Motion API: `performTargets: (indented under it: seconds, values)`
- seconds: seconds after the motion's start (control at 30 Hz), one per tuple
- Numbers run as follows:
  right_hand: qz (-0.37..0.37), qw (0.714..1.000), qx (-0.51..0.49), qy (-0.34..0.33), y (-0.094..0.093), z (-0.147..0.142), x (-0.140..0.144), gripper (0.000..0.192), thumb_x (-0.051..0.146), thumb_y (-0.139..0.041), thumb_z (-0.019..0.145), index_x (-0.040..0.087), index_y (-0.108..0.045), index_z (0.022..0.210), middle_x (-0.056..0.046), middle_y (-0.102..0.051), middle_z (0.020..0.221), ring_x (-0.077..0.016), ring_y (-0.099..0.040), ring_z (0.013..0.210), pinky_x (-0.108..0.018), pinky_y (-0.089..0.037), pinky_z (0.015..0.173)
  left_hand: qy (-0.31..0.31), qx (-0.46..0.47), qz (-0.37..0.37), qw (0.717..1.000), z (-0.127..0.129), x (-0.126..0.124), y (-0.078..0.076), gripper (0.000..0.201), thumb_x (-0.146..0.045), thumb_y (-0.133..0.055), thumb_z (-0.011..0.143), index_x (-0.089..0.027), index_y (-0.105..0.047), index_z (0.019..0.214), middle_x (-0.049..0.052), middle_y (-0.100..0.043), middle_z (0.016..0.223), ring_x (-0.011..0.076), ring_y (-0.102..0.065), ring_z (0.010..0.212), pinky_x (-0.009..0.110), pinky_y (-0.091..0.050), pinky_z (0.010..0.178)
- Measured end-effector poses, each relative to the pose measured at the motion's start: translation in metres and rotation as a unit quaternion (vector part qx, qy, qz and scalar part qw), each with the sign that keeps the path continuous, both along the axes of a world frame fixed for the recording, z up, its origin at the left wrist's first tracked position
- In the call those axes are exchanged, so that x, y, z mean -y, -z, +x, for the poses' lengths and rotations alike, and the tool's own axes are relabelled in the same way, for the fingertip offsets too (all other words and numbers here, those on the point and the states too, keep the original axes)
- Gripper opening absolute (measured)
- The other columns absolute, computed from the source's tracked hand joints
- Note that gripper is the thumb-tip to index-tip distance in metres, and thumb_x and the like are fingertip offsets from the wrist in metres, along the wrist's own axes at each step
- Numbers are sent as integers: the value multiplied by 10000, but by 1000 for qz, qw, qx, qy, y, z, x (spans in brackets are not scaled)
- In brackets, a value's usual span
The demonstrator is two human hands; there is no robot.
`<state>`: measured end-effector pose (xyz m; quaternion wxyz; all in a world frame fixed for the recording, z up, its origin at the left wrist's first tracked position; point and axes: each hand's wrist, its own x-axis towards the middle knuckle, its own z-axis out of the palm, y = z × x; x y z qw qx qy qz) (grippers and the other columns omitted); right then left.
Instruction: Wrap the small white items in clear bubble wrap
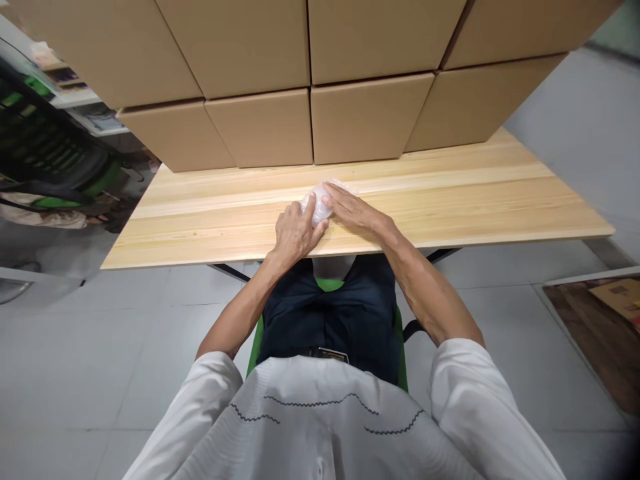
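Seated on a green chair (400, 333), lap tucked under the near edge of the tabletop (475, 200). Both forearms ran forward and inward, meeting just past that near edge, about midway along it. My left hand (295, 233) lay palm down, fingers curled loosely over the near left side of a small clear plastic packet (318, 205). My right hand (353, 208) lay flat, fingers stretched leftward across the packet's far right side, pressing rather than pinching. Neither hand was closed into a real grip; both rested on the packet, with it pinned between them and against the wood. The packet sat straight ahead of me, between the two hands, touching both. Its long axis seemed to run from near right to far left, though most of it was covered and I could not be sure. Left hand was the nearer to my body; right hand reached slightly farther in. Beyond the packet, a bare band of tabletop. At the far edge, a stacked wall of cardboard boxes (365, 120), well apart from the hands.
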<state>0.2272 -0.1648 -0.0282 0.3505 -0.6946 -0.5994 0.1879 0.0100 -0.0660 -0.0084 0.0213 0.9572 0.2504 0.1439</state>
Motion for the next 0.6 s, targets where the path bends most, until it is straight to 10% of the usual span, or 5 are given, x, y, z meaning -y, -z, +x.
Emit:
performTargets:
  seconds: [0.37, 0.6]
  values:
    - [32, 999, -30, -15, 8, 26, -8, 837, 877, -466, 1143, 338, -639, 1761, -29, -528, 1895, -314, -400, 1825, -595, -240, 1551, 10, -12, 8, 1000, -1, 0, 0, 875, -660, -617, 1142, -148, -463, 1835, 255, -733, 1413, 433, -693, 1287, 516, -581, 1073]
    - [17, 1000, 18, -2, 1, 27, -25, 920, 875, -316, 1173, 232, -652, 1738, -114, -538, 1887, -335, -437, 1804, -588, -268, 1538, 11, -26, 8, 1000, -2, 2, -2, 947, -751, -648, 1116, -185, -449, 1848, 244, -737, 1408, 427, -713, 1260, 496, -581, 1046]
